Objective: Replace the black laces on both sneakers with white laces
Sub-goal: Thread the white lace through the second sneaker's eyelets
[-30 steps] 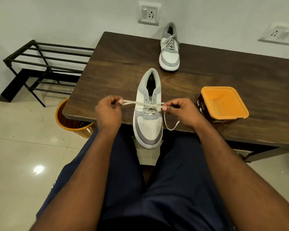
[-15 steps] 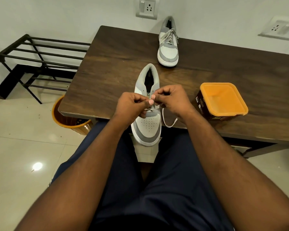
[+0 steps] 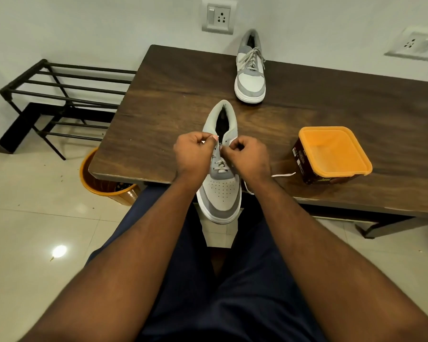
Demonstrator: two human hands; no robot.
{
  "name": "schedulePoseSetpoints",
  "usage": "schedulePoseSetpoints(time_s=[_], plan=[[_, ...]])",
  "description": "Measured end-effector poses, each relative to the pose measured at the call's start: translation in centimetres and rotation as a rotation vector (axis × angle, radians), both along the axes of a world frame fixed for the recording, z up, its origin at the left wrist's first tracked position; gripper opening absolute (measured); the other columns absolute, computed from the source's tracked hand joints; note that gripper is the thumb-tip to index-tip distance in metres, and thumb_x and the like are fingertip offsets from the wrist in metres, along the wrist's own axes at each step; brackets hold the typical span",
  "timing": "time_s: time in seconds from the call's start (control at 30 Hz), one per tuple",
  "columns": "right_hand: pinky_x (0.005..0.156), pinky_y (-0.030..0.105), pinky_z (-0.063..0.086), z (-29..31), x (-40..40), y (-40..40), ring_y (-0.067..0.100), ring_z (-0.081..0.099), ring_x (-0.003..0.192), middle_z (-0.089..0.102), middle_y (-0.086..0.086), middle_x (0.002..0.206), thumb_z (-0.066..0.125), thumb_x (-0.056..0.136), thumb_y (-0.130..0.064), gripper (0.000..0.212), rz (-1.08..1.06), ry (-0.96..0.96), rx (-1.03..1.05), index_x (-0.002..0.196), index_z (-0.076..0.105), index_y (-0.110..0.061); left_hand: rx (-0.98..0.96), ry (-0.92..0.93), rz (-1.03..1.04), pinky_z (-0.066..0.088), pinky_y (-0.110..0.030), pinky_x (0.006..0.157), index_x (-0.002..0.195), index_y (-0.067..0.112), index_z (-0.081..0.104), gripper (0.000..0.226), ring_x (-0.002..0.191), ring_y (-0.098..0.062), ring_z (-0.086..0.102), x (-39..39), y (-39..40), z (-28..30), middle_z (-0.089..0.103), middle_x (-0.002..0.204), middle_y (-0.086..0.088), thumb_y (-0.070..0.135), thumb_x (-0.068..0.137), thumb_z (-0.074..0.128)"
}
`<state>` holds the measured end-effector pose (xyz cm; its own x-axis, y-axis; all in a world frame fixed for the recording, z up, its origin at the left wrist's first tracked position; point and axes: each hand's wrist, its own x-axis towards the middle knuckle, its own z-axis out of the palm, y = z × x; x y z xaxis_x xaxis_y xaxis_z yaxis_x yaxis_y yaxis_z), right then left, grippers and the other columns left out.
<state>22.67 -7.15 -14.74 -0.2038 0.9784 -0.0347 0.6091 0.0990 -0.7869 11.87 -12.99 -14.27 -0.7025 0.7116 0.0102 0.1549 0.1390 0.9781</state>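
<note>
A grey and white sneaker lies at the table's front edge, its toe hanging over toward me. A white lace crosses its lower eyelets, and a loose end trails right across the table. My left hand and my right hand sit over the upper eyelets, fingers curled, each pinching the lace near the tongue. The pinch points are mostly hidden by my fingers. A second matching sneaker with white laces stands at the table's far edge.
The dark wooden table holds an orange-lidded tub at the right. An orange bin stands on the floor under the table's left corner. A black metal rack stands at the left wall. My legs are below.
One second ago my hands were apart, stretching the lace sideways. They came together over the shoe and moved up toward the tongue. The loose lace end now lies farther right.
</note>
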Motion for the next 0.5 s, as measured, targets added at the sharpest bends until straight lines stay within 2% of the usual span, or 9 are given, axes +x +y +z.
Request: schedulePoseSetpoints(time_s=[0.07,0.17,0.27,0.33,0.4,0.5], plan=[[0.067,0.035,0.055,0.2,0.1,-0.2,0.019,0.065,0.068,0.067,-0.004,0.068,0.07,0.074,-0.046,0.028,0.0,-0.066,0.056,0.074,0.067,-0.018,-0.018,0.035,-0.015,0.052,-0.026,0.06,0.084,0.012,0.077,0.009,0.054,-0.008,0.059,0.2,0.2,-0.1,0.07,0.067,0.001,0.017,0.085,0.07],[0.063,0.038,0.056,0.3,0.3,-0.6,0.018,0.065,0.062,0.068,-0.001,0.062,0.066,0.077,-0.039,0.026,0.01,-0.032,0.093,0.071,0.071,-0.014,-0.036,0.082,-0.081,0.057,-0.03,0.063,0.084,0.012,0.077,0.01,0.063,-0.015,0.068,0.6,0.3,-0.4,0.071,0.068,0.0,0.016,0.085,0.068],[0.061,0.041,0.056,-0.2,0.7,-0.6,0.022,0.066,0.06,0.068,0.002,0.059,0.063,0.08,-0.023,0.02,-0.009,0.091,0.014,0.066,0.072,-0.011,-0.073,0.205,-0.158,0.059,-0.038,0.067,0.087,0.013,0.077,0.012,0.063,-0.018,0.067,0.5,0.4,-1.0,0.071,0.067,-0.001,0.018,0.087,0.066],[0.059,0.044,0.057,-0.6,1.0,-0.2,0.025,0.064,0.056,0.067,0.005,0.058,0.062,0.079,-0.018,0.02,-0.029,0.177,-0.054,0.063,0.07,-0.009,-0.111,0.342,-0.225,0.058,-0.039,0.071,0.093,0.015,0.076,0.014,0.068,-0.016,0.067,0.4,0.2,-1.0,0.072,0.075,-0.001,0.021,0.09,0.064],[0.058,0.042,0.055,-0.9,1.2,0.2,0.019,0.058,0.052,0.065,0.002,0.055,0.064,0.079,-0.015,0.021,-0.031,0.226,-0.111,0.059,0.069,-0.011,-0.159,0.47,-0.28,0.057,-0.039,0.076,0.102,0.016,0.075,0.018,0.078,-0.019,0.068,0.2,0.2,-0.8,0.074,0.087,-0.003,0.024,0.092,0.062],[0.068,0.046,0.06,-0.8,1.4,0.4,0.026,0.068,0.066,0.071,0.004,0.066,0.066,0.083,-0.011,0.022,-0.02,0.307,-0.211,0.063,0.073,-0.014,-0.281,0.566,-0.356,0.056,-0.04,0.078,0.105,0.019,0.074,0.02,0.084,-0.024,0.068,0.1,0.7,-0.2,0.073,0.091,-0.006,0.027,0.093,0.059]])
